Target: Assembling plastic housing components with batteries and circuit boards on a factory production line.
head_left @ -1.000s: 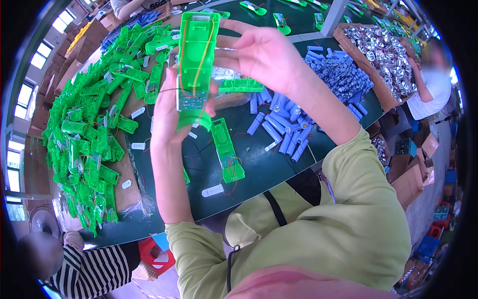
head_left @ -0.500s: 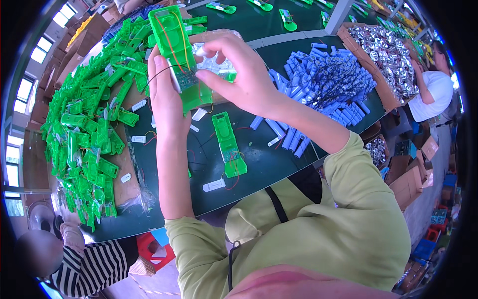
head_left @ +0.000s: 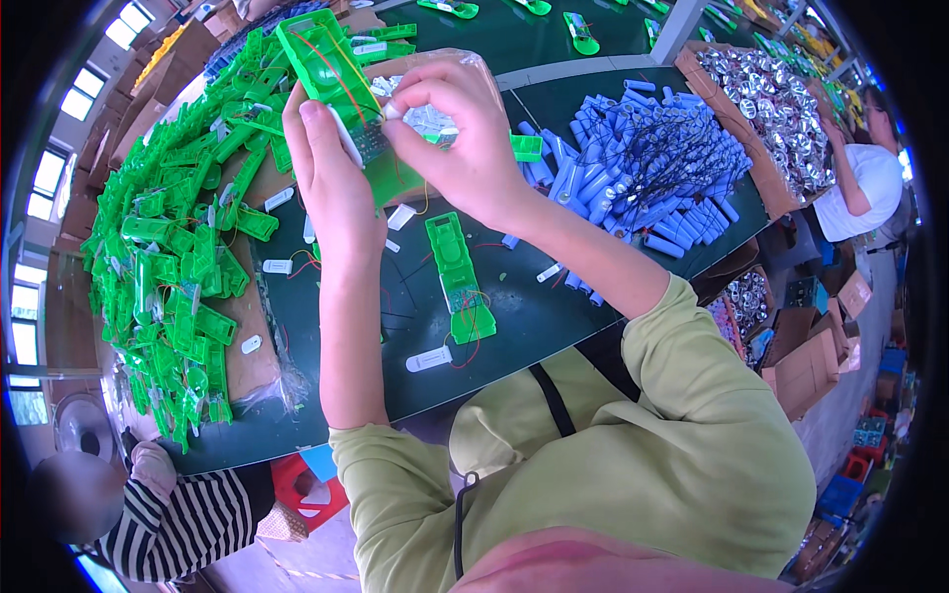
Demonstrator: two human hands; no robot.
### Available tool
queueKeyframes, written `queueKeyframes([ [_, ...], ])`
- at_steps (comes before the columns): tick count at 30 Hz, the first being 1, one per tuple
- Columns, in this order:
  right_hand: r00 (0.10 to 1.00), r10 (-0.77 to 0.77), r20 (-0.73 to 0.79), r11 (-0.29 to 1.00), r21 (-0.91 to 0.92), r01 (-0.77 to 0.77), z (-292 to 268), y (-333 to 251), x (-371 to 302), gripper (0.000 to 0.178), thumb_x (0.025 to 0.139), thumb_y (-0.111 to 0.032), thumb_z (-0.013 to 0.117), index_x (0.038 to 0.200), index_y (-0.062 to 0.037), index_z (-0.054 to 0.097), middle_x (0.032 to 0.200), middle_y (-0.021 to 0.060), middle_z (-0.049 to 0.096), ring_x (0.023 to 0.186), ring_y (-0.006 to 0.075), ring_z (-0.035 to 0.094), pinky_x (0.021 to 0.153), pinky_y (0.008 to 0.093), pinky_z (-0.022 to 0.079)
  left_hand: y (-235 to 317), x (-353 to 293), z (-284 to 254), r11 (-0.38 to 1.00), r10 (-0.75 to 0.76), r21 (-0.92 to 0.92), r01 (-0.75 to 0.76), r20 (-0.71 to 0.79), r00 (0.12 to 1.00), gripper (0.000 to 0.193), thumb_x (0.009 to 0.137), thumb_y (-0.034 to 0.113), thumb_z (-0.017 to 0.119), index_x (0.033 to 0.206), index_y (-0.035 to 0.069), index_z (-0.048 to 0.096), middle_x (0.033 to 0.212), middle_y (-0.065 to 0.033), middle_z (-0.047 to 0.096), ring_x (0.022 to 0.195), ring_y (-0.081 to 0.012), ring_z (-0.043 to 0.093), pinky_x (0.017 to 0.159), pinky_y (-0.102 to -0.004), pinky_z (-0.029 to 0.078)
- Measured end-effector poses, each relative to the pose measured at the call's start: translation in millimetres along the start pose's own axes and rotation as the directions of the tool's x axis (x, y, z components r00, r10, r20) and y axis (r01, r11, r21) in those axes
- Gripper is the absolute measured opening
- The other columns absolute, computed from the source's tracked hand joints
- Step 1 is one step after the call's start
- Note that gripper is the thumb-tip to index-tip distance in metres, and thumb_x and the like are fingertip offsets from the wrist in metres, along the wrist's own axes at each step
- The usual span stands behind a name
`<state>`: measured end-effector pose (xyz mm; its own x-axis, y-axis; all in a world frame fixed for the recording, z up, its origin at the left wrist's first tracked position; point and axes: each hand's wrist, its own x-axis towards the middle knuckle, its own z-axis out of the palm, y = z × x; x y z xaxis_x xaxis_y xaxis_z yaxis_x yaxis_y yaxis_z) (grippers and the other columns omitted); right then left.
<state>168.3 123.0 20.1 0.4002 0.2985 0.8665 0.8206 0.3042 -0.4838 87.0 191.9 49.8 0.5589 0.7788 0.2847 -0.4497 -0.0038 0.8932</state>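
Observation:
My left hand (head_left: 336, 183) is closed around a long green plastic housing (head_left: 321, 61), held tilted above the table. A small circuit board (head_left: 372, 144) with red and yellow wires sits in it. Thumb and forefinger of my right hand (head_left: 465, 138) pinch a small white part (head_left: 393, 109) beside the board's edge; its exact kind is too small to tell. Below my hands a second green housing (head_left: 452, 262) lies open side up on the table, wired to a flat white piece (head_left: 428, 359).
A big heap of green housings (head_left: 168, 267) covers the left side. Blue cylindrical cells with black wires (head_left: 633, 158) are piled at right, beside a carton of shiny round parts (head_left: 761, 119). One person in stripes (head_left: 188, 524) is at lower left, another in white (head_left: 858, 188) at far right.
The held housing has shifted slightly left, and my right hand has come in closer to the board's edge. The black wire across the board no longer shows.

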Motion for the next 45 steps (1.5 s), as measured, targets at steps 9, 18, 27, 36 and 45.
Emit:
queueKeyframes([
  [9,0.959,0.235,0.156,0.759,0.588,-0.282,-26.6,5.0,-6.9,0.016,0.075,-0.003,0.049,0.089,-0.0014,0.056,0.113,0.0092,0.051,0.104,0.0178,0.053,0.092,0.0298,0.039,-4.7,13.5,-18.5,0.999,-0.035,-0.023,0.040,0.180,0.983,0.037,0.099,0.029,0.030,0.123,0.003,0.039,0.093,-0.0127,0.060,0.071,-0.0182,0.061,0.063,-0.0333,0.051],
  [18,0.895,0.362,0.260,0.930,-0.037,-0.365,-32.4,12.3,30.9,0.030,0.078,-0.029,0.068,0.088,-0.0001,0.065,0.077,0.0049,0.061,0.069,0.0089,0.054,0.063,0.0249,0.044,-10.7,4.7,-10.6,0.955,0.045,0.256,-0.151,0.379,0.924,0.050,0.092,0.015,0.047,0.137,0.002,0.030,0.105,-0.0073,0.054,0.086,-0.0105,0.052,0.073,-0.0241,0.045],
  [27,0.894,0.434,0.113,0.881,0.155,-0.447,-16.7,17.1,10.4,0.018,0.079,-0.018,0.065,0.080,-0.0002,0.062,0.067,0.0070,0.062,0.060,0.0126,0.058,0.055,0.0276,0.046,-15.7,2.8,-6.2,0.947,0.021,0.299,-0.120,0.315,0.949,0.043,0.096,0.020,0.042,0.134,0.002,0.033,0.106,-0.0071,0.052,0.092,-0.0106,0.050,0.075,-0.0243,0.044],
  [36,0.994,0.100,0.053,0.947,-0.313,-0.078,7.5,5.8,-12.5,0.011,0.075,-0.007,0.065,0.075,-0.0033,0.054,0.068,0.0055,0.057,0.066,0.0229,0.056,0.061,0.0341,0.042,-27.2,12.5,-10.5,0.983,-0.059,0.181,0.022,0.201,0.978,0.039,0.095,0.021,0.045,0.129,0.003,0.040,0.108,-0.0075,0.054,0.099,-0.0134,0.050,0.085,-0.0279,0.041],
  [45,0.995,-0.102,0.008,0.887,-0.452,0.094,7.5,7.7,-16.8,0.012,0.073,-0.008,0.063,0.078,-0.0078,0.053,0.074,0.0048,0.053,0.072,0.0248,0.052,0.067,0.0374,0.036,-42.0,22.2,-15.2,0.995,-0.099,0.002,0.102,0.265,0.959,0.029,0.091,0.008,0.046,0.120,0.002,0.043,0.094,-0.0044,0.055,0.083,-0.0099,0.052,0.072,-0.0242,0.043],
])
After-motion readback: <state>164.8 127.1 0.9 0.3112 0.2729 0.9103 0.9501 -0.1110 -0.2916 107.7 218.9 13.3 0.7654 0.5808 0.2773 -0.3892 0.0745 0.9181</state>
